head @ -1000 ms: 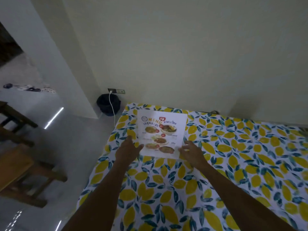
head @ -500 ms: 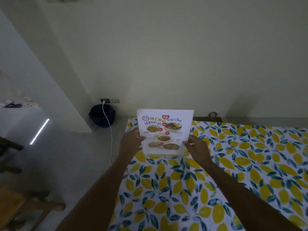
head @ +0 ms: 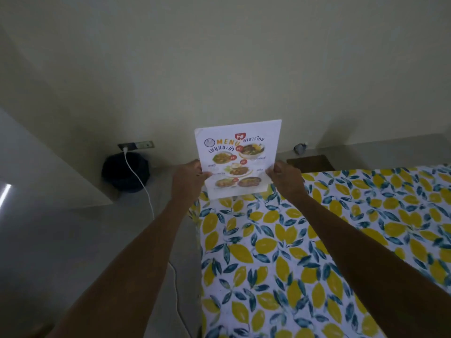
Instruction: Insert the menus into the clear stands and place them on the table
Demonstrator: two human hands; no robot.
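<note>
A white menu sheet (head: 238, 152) printed with food photos and the word MENU stands upright above the far left corner of the table (head: 292, 252), which wears a lemon-patterned cloth. My left hand (head: 188, 179) pinches its left edge and my right hand (head: 284, 178) pinches its right edge. The sheet's lower part looks paler, as if behind clear plastic; I cannot tell whether a stand is around it.
A black round bin (head: 125, 172) sits on the floor by the wall, left of the table. A white cable (head: 139, 181) runs from a wall socket (head: 135, 145) down across the floor. A brown wooden surface (head: 310, 163) shows beyond the table's far edge.
The menu went from lying flat on the cloth to being held upright and higher at the table's far corner. Both hands shifted from pressing on it to gripping its side edges.
</note>
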